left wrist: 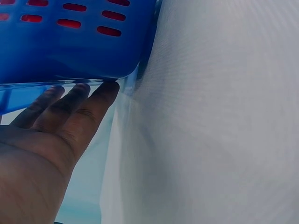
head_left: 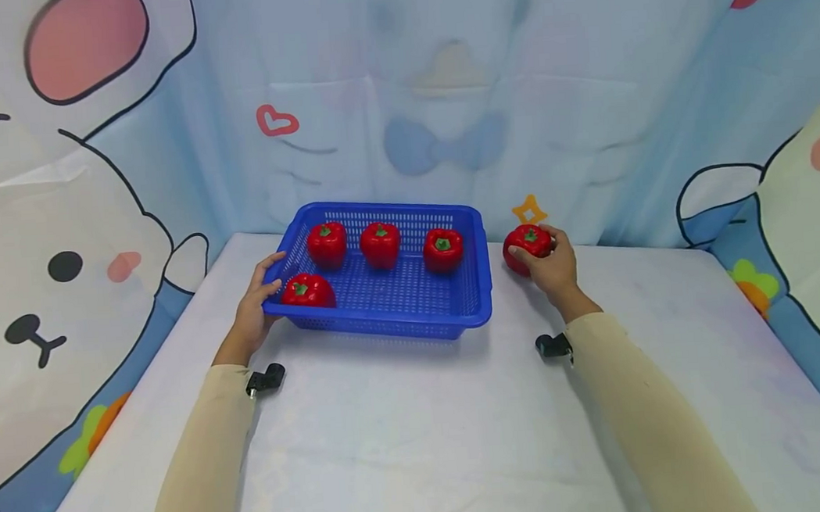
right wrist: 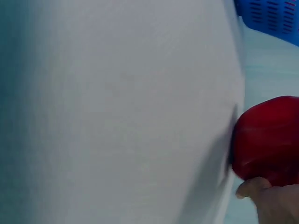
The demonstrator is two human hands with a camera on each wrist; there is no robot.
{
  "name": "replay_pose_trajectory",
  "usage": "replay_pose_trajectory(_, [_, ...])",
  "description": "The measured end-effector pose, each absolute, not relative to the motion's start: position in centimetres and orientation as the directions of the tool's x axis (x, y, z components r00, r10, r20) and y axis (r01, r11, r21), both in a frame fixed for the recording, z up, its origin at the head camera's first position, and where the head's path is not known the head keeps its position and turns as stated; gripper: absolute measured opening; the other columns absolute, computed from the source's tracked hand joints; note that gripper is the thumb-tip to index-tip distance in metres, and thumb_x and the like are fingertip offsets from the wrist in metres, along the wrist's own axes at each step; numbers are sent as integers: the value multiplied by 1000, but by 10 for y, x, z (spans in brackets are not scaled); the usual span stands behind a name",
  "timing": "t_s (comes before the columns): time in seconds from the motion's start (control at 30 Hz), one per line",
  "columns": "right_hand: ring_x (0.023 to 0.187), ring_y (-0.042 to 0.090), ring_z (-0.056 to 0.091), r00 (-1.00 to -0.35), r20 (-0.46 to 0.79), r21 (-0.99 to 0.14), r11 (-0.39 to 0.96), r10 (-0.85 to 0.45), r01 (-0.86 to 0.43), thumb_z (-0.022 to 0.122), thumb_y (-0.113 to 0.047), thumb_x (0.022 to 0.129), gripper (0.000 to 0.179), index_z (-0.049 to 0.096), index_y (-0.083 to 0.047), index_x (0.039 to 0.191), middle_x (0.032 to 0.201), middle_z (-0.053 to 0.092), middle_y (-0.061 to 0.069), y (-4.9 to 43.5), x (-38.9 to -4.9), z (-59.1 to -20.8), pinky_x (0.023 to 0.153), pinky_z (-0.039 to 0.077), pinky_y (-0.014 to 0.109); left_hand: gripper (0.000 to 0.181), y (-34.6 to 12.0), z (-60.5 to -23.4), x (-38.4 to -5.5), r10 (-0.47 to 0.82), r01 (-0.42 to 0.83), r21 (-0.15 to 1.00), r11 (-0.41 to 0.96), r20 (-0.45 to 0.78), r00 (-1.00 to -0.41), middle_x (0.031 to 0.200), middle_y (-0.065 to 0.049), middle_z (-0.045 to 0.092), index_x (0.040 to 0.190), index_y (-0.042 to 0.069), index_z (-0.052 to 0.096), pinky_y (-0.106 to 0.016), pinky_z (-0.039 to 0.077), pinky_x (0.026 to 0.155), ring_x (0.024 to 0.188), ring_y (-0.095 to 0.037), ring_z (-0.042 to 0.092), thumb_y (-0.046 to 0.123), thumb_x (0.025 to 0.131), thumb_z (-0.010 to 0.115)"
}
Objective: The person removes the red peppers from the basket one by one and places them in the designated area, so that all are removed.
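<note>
A blue plastic basket with perforated sides stands on the white-covered table. Inside are several red bell peppers with green stems. My left hand holds the basket's left rim, thumb on top. In the left wrist view, the fingers of that hand reach under the rim and touch the basket wall. To the right of the basket, my right hand grips another red bell pepper between thumb and fingers. The right wrist view shows this pepper at the table surface, with the thumb against it.
The white tablecloth covers the table. Behind its far edge hangs a light blue curtain with cartoon prints. Small black wrist cameras sit on both sleeves. In the right wrist view, a corner of the basket shows at top right.
</note>
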State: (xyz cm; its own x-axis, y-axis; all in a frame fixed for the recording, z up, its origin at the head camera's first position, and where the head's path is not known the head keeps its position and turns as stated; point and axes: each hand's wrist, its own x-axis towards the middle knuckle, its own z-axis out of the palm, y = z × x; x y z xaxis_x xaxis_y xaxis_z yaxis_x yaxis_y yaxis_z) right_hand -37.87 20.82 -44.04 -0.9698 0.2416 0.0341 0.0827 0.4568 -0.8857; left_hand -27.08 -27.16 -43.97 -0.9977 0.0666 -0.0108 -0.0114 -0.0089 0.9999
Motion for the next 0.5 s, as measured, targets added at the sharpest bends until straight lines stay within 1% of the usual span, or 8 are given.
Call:
replay_pose_trajectory(0.17, [148, 36, 25, -975, -2, -881, 461, 222, 107, 69, -33, 91, 87, 16, -12, 156, 160, 26, 17, 207, -376, -438, 112, 36, 53, 54, -271, -439, -270, 61, -16, 1000, -1, -16, -998, 166, -3, 0, 152, 41, 23, -60, 24, 116, 149, -39, 16, 23, 101, 31])
replay_pose_trajectory(0.27, [148, 36, 23, -971, 8, -869, 482, 238, 111, 70, -37, 90, 90, 14, -15, 157, 161, 24, 16, 204, -373, -433, 112, 36, 54, 54, -271, -440, -270, 58, -21, 1000, -5, -21, -998, 166, -3, 0, 152, 41, 24, -60, 24, 116, 150, -39, 15, 23, 101, 31])
replay_pose_trajectory(0.33, [150, 35, 17, -962, 57, -871, 484, 268, 83, 70, -40, 88, 89, 17, -19, 157, 161, 24, 14, 200, -369, -427, 113, 34, 55, 54, -271, -440, -270, 56, -24, 1000, -6, -24, -998, 166, -3, 0, 152, 41, 24, -60, 24, 116, 150, -39, 15, 23, 101, 31])
replay_pose_trajectory(0.4, [152, 34, 10, -945, 139, -882, 472, 295, 17, 72, -40, 87, 87, 22, -21, 155, 161, 25, 12, 193, -363, -418, 114, 31, 56, 54, -271, -439, -270, 55, -23, 1000, -7, -23, -998, 166, -3, 1, 152, 41, 24, -60, 23, 117, 150, -39, 15, 23, 101, 31])
replay_pose_trajectory(0.5, [152, 30, 13, -915, 288, -879, 456, 282, -136, 74, -36, 85, 82, 30, -20, 153, 159, 30, 10, 175, -350, -400, 117, 26, 56, 55, -270, -438, -270, 54, -20, 1000, -7, -19, -998, 166, -3, 2, 151, 41, 24, -60, 24, 116, 149, -39, 15, 22, 101, 31])
